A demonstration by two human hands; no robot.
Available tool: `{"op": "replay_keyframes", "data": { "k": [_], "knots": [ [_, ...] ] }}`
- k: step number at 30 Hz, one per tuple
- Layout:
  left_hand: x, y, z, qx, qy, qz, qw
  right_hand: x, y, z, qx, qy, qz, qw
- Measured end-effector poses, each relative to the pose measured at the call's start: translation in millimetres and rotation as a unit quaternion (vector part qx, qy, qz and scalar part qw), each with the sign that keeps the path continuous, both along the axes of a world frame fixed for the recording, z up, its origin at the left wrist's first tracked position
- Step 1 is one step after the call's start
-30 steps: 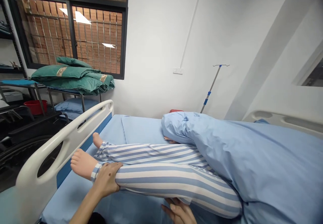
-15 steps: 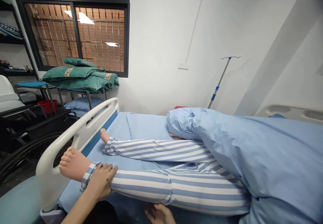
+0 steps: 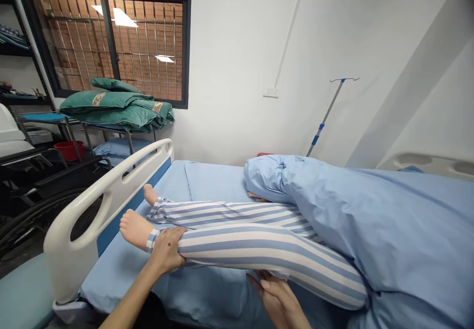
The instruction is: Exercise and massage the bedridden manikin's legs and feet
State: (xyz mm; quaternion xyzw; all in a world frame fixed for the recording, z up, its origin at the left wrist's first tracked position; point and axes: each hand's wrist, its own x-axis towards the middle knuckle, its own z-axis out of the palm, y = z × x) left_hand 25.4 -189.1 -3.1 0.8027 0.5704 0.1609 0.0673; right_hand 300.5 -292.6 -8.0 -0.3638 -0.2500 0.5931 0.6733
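Wheelchair (image 3: pixel 70 177) is standing at far left, beside the bed's footboard (image 3: pixel 116 188). Red bucket (image 3: pixel 68 150) is sitting behind it, near a rack carrying green bedding (image 3: pixel 122 109) under the window (image 3: pixel 148 47). Far foot (image 3: pixel 150 194) and near foot (image 3: pixel 135 228) are pointing at the footboard, toes up. Left hand (image 3: pixel 168 250) is wrapping round the near leg (image 3: pixel 252 242) just above the ankle cuff, holding it. Far leg (image 3: pixel 237 213) is lying behind on the sheet (image 3: pixel 215 178); both legs are wearing blue-white stripes. Near leg is running along the bed's near side, knee slightly bent. Right hand (image 3: pixel 277 289) is reaching under the near knee, palm up, fingertips hiding below the cloth; can't tell how tightly it's holding. Blue cover (image 3: pixel 340 205) is draping over the upper thighs, drip stand (image 3: pixel 326 116) rising behind it. Headboard (image 3: pixel 437 161) is showing at far right.
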Motion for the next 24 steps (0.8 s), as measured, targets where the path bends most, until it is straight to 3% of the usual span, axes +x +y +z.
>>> {"op": "replay_keyframes", "data": {
  "k": [5, 9, 17, 24],
  "knots": [
    [29, 3, -42.1, -0.044, -0.053, 0.020, 0.997, 4, 1, 14.8, 0.023, -0.018, 0.006, 1.000],
    [35, 1, -59.4, -0.043, -0.074, 0.028, 0.996, 3, 0, 13.4, 0.017, -0.019, 0.008, 1.000],
    [21, -2, -46.3, -0.032, -0.033, -0.011, 0.999, -3, -6, -3.5, 0.001, -0.003, 0.010, 1.000],
    [-26, -4, -16.0, 0.030, 0.060, -0.025, 0.997, -26, -1, -37.0, -0.033, 0.077, 0.058, 0.995]
  ]
}}
